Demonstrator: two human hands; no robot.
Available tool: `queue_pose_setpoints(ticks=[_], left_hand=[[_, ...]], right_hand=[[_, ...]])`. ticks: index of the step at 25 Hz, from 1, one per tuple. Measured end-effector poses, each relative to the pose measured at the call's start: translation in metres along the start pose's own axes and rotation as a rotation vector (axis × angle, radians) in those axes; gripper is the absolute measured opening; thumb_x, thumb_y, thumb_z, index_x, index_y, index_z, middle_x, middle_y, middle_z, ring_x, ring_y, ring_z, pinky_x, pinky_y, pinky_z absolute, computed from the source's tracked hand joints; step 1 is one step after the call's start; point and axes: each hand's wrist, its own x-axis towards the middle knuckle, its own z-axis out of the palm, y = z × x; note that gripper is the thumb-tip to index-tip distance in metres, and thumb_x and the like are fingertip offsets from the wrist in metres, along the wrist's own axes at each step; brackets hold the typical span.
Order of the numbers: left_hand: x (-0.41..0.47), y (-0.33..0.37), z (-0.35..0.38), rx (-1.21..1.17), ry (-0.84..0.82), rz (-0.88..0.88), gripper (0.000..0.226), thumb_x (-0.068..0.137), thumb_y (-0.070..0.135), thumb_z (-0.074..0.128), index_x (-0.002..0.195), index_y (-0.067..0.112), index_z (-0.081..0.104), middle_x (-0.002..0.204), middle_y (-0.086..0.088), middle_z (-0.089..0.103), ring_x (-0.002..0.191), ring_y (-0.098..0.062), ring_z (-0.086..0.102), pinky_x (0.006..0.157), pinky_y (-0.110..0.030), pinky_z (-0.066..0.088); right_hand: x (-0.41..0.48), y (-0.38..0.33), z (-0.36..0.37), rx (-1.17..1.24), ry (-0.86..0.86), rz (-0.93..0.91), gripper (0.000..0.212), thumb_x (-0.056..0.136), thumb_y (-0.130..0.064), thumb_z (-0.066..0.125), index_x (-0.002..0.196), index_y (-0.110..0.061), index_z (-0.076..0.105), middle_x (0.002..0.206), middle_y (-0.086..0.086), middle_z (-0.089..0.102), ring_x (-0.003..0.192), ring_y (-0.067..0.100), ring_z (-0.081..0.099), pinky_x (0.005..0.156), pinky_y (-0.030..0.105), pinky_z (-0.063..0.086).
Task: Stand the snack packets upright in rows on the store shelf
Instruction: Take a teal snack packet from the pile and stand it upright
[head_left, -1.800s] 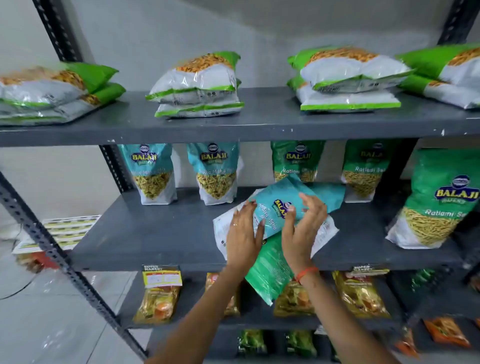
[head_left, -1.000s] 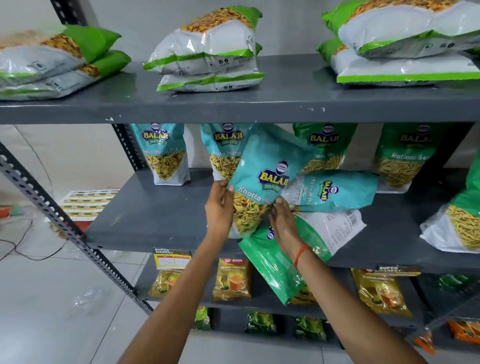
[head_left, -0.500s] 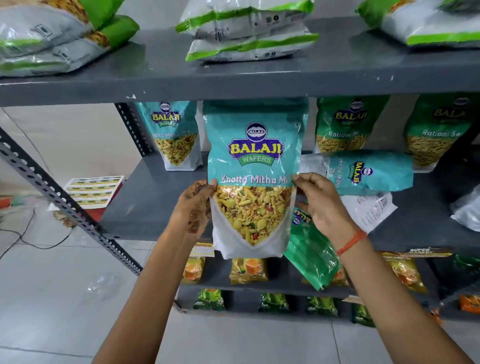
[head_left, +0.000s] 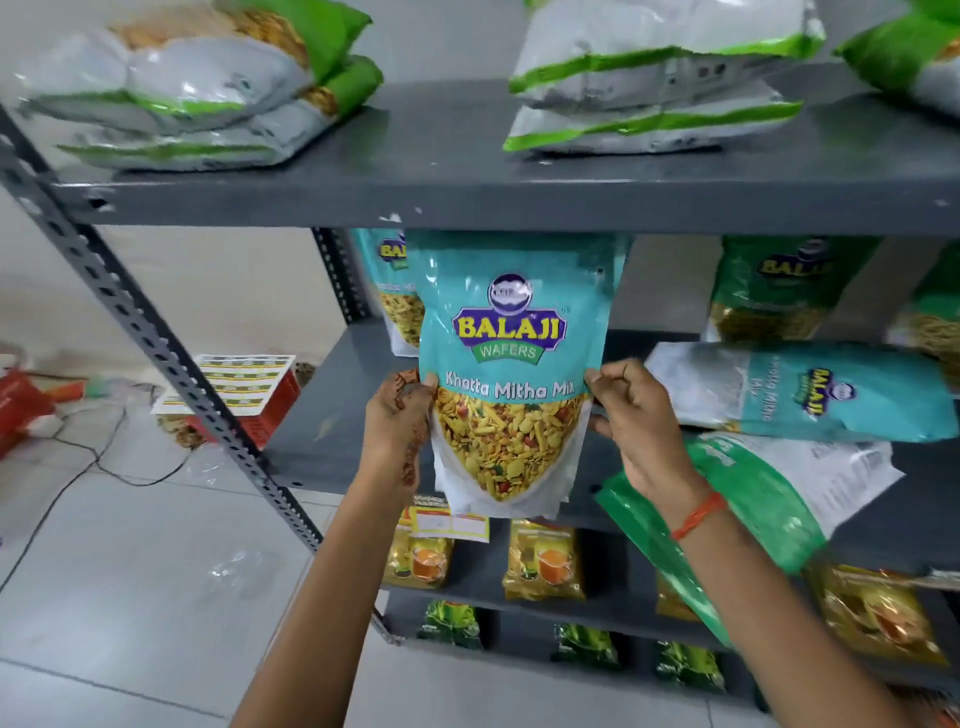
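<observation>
Both hands on one teal Khatta Mitha Mix packet (head_left: 511, 374), held upright, label facing me, in front of the middle shelf (head_left: 332, 436). My left hand (head_left: 397, 426) pinches its left edge, fingers closed on the film; my right hand (head_left: 636, 415) clamps the right edge the same way, orange thread band (head_left: 698, 514) on that wrist. Packet bottom hangs past the shelf's front lip, can't tell if it touches the board. Just right of my right hand: a green packet (head_left: 748, 519) lying flat, tilted, overhanging the lip, with a second teal packet (head_left: 810, 389) lying on its side on top of it. Behind the held one, another teal packet (head_left: 389, 291) stands upright at the back; further right, green Balaji packets (head_left: 779, 286) upright, blurred. Below: yellow pouches (head_left: 543, 564) standing on the lower shelf, dark green ones under that. Top shelf (head_left: 467, 171) carries white-and-green bags (head_left: 649, 88) stacked flat. Far left on the floor: a red crate (head_left: 270, 410) with printed sheets on it, and a cable (head_left: 104, 462).
</observation>
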Motion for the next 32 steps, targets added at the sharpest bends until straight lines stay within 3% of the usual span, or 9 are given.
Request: queue_pose_setpoints(ticks=[2, 5, 8, 10, 15, 19, 21, 24, 32], left_hand=[[0.020, -0.004, -0.023, 0.057, 0.120, 0.052, 0.011, 0.092, 0.016, 0.056, 0.082, 0.010, 0.057, 0.068, 0.002, 0.060, 0.049, 0.004, 0.057, 0.046, -0.015, 0.046], [0.056, -0.011, -0.054, 0.074, 0.259, 0.051, 0.016, 0.092, 0.015, 0.055, 0.076, 0.014, 0.057, 0.065, 0.003, 0.058, 0.046, 0.003, 0.053, 0.046, -0.018, 0.043], [0.096, -0.010, -0.083, 0.014, 0.353, 0.026, 0.023, 0.093, 0.014, 0.052, 0.110, 0.000, 0.057, 0.088, -0.008, 0.064, 0.071, -0.010, 0.062, 0.067, -0.025, 0.052], [0.120, -0.009, -0.101, 0.054, 0.372, 0.023, 0.033, 0.094, 0.015, 0.049, 0.121, -0.004, 0.051, 0.100, -0.015, 0.065, 0.081, -0.019, 0.057, 0.073, -0.036, 0.051], [0.157, -0.012, -0.126, 0.070, 0.371, -0.007, 0.029, 0.096, 0.015, 0.047, 0.117, -0.005, 0.049, 0.106, -0.034, 0.060, 0.066, -0.015, 0.050, 0.061, -0.028, 0.048], [0.155, -0.013, -0.122, 0.113, 0.345, -0.015, 0.034, 0.098, 0.021, 0.041, 0.119, -0.004, 0.049, 0.089, -0.022, 0.060, 0.076, -0.024, 0.058, 0.056, -0.022, 0.047], [0.141, -0.010, -0.113, 0.159, 0.330, 0.000, 0.044, 0.100, 0.032, 0.033, 0.130, 0.003, 0.043, 0.120, -0.019, 0.058, 0.107, -0.029, 0.057, 0.081, -0.031, 0.050], [0.102, -0.011, -0.087, 0.178, 0.265, 0.060, 0.060, 0.098, 0.049, 0.024, 0.149, 0.021, 0.010, 0.157, -0.008, 0.022, 0.141, -0.026, 0.027, 0.116, -0.046, 0.026], [0.002, -0.045, 0.052, 0.434, 0.189, 0.506, 0.061, 0.098, 0.032, 0.035, 0.149, 0.017, 0.004, 0.157, 0.007, 0.002, 0.146, -0.007, -0.002, 0.119, -0.028, 0.006]], right_hand=[[0.010, 0.018, 0.036, -0.004, -0.035, -0.026, 0.018, 0.093, -0.009, 0.052, 0.076, -0.016, 0.050, 0.095, 0.039, 0.059, 0.083, 0.050, 0.057, 0.080, 0.065, 0.047], [0.029, 0.043, 0.087, -0.018, -0.063, -0.049, 0.019, 0.093, -0.010, 0.052, 0.077, -0.019, 0.050, 0.091, 0.023, 0.062, 0.085, 0.029, 0.057, 0.078, 0.048, 0.046], [0.050, 0.061, 0.135, -0.021, -0.091, -0.053, 0.013, 0.093, -0.013, 0.053, 0.081, -0.015, 0.050, 0.090, 0.019, 0.062, 0.087, 0.027, 0.059, 0.080, 0.049, 0.050], [0.060, 0.067, 0.162, -0.006, -0.109, -0.098, 0.013, 0.093, -0.011, 0.052, 0.081, -0.016, 0.050, 0.086, 0.016, 0.063, 0.083, 0.024, 0.059, 0.076, 0.044, 0.050], [0.071, 0.080, 0.202, -0.081, -0.093, -0.175, 0.013, 0.093, -0.011, 0.052, 0.090, 0.002, 0.053, 0.089, 0.027, 0.065, 0.085, 0.036, 0.062, 0.075, 0.046, 0.051], [0.076, 0.085, 0.203, -0.096, -0.085, -0.177, 0.012, 0.093, -0.011, 0.053, 0.094, 0.001, 0.055, 0.096, 0.022, 0.068, 0.093, 0.036, 0.064, 0.079, 0.040, 0.051], [0.074, 0.081, 0.201, -0.110, -0.090, -0.179, 0.016, 0.093, -0.011, 0.051, 0.102, 0.001, 0.056, 0.106, 0.021, 0.067, 0.101, 0.034, 0.063, 0.087, 0.041, 0.052], [0.068, 0.071, 0.190, -0.149, -0.042, -0.261, 0.023, 0.095, -0.011, 0.049, 0.112, 0.001, 0.056, 0.118, 0.018, 0.065, 0.109, 0.028, 0.061, 0.092, 0.029, 0.048], [0.037, 0.054, 0.080, -0.132, 0.076, -0.363, 0.026, 0.097, -0.014, 0.044, 0.119, -0.005, 0.054, 0.115, 0.000, 0.059, 0.104, 0.006, 0.057, 0.084, 0.000, 0.039]])
